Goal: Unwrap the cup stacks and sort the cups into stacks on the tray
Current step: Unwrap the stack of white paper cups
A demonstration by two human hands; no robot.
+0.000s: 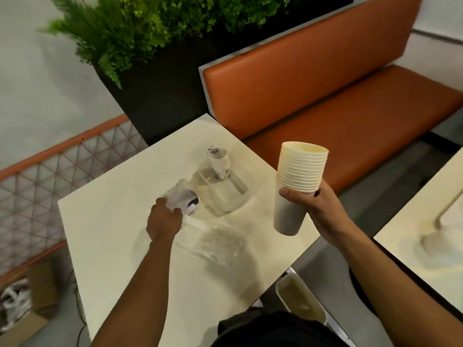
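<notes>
My right hand (309,204) grips a tall stack of plain cream paper cups (298,181), held upright above the table's right edge. My left hand (164,219) pinches a crumpled clear plastic wrapper (181,196) that lies on the table just left of the clear plastic tray (246,189). A short stack of white printed cups (220,162) stands upright in the tray's far part. A few pale cups (204,190) lie at the tray's left side. More clear wrapping (215,245) lies flat on the table in front of the tray.
The white table (107,234) ends close to an orange bench (325,101) beyond it. A dark planter with ferns (155,96) stands behind. A second table (431,221) is at right, and a bin (300,299) sits on the floor between them.
</notes>
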